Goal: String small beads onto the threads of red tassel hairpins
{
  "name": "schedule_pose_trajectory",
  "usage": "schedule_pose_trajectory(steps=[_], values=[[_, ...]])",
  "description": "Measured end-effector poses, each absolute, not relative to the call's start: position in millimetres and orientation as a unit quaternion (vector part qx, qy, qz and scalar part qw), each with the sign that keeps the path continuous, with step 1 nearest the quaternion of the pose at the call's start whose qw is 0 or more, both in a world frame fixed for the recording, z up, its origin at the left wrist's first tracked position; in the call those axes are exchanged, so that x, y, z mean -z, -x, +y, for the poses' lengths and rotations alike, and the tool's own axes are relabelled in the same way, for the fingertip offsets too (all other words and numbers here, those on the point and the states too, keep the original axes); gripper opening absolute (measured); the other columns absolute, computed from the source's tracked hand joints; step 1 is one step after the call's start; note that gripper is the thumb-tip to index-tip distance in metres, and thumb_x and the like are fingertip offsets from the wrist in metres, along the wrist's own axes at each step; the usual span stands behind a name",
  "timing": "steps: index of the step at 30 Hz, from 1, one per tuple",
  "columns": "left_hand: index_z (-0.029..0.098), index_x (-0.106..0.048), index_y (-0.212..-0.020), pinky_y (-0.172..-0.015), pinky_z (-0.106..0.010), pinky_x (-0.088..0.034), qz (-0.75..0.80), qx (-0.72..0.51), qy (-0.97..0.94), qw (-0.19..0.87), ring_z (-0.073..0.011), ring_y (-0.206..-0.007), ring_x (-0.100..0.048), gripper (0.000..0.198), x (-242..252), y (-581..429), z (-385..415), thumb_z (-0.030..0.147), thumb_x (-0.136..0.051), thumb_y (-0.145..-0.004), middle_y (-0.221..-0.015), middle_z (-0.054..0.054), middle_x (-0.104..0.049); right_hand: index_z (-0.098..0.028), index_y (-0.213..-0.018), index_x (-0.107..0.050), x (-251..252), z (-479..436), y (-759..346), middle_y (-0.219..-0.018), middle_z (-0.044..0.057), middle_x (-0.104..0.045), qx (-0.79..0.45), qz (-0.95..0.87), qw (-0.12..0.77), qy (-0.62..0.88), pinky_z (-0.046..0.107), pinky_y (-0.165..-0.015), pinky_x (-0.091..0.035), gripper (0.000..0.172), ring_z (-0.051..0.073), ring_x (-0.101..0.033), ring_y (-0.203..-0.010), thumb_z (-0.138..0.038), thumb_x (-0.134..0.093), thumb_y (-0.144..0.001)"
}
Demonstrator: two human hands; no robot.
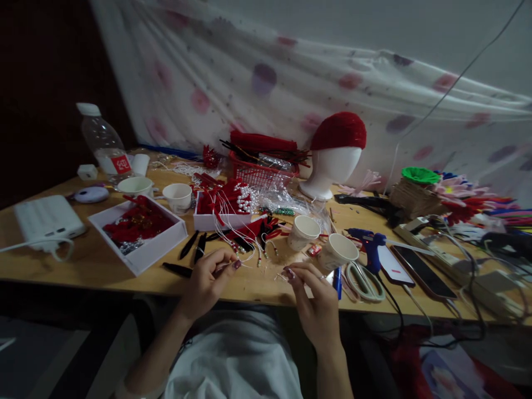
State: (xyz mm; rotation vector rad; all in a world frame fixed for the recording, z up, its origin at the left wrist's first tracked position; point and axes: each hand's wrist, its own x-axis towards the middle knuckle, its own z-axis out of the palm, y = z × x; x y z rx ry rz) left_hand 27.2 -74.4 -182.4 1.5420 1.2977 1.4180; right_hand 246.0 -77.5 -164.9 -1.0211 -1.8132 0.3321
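Observation:
My left hand (pixel 208 282) is closed in a pinch at the table's front edge. Thin white string (pixel 248 260) runs from its fingertips. To the right, my right hand (pixel 318 299) has thumb and forefinger pressed together; whatever is between them is too small to make out. Short beaded strands (pixel 260 257) lie on the table just beyond and between the hands. More white strings trail over the edge of a white box (pixel 222 223) holding red pieces and pearl-white beads (pixel 247 198). Black pointed pieces (pixel 177 270) rest beside my left hand.
Paper cups (pixel 305 231), scissors (pixel 366 281), a blue glue gun (pixel 371 244) and two phones (pixel 424 271) stand or lie at right. At left are an open box (pixel 139 260), a bottle (pixel 103 138) and a power bank (pixel 47 221). Behind stands a foam head (pixel 330 169).

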Motion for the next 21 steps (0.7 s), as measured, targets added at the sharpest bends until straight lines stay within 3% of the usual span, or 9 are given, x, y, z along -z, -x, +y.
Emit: schedule_pose_trajectory(steps=[6, 12, 21], values=[[0.017, -0.063, -0.073, -0.050, -0.023, -0.034, 0.499, -0.500, -0.634, 0.314, -0.0117, -0.055, -0.046, 0.025, 179.7, -26.0, -76.5, 0.037, -0.058, -0.086, -0.063, 0.001, -0.053, -0.021, -0.108, -0.069, 169.2, -72.6, -207.3, -0.103, 0.008, -0.071, -0.150, -0.787, 0.464, 0.378, 0.032, -0.075, -0.053, 0.017, 0.021, -0.066, -0.089, -0.019, -0.062, -0.093], [0.017, -0.065, -0.071, -0.050, -0.024, -0.033, 0.486, -0.456, -0.688, 0.287, -0.0119, -0.054, -0.046, 0.024, 177.6, -26.9, -77.5, 0.032, -0.057, -0.087, -0.062, 0.001, -0.056, -0.021, -0.080, -0.070, 171.4, -71.0, -202.7, -0.081, 0.004, -0.072, -0.141, -0.816, 0.422, 0.369, 0.032, -0.067, -0.047, 0.014, 0.019, -0.062, -0.075, -0.017, -0.064, -0.092], [0.017, -0.064, -0.071, -0.048, -0.023, -0.031, 0.482, -0.459, -0.688, 0.289, -0.0108, -0.052, -0.043, 0.023, 182.1, -32.3, -76.5, 0.031, -0.058, -0.088, -0.062, 0.001, -0.056, -0.020, -0.075, -0.070, 174.5, -74.0, -210.8, -0.075, 0.004, -0.070, -0.167, -0.783, 0.456, 0.388, 0.028, -0.062, -0.048, 0.015, 0.018, -0.063, -0.070, -0.018, -0.068, -0.089]])
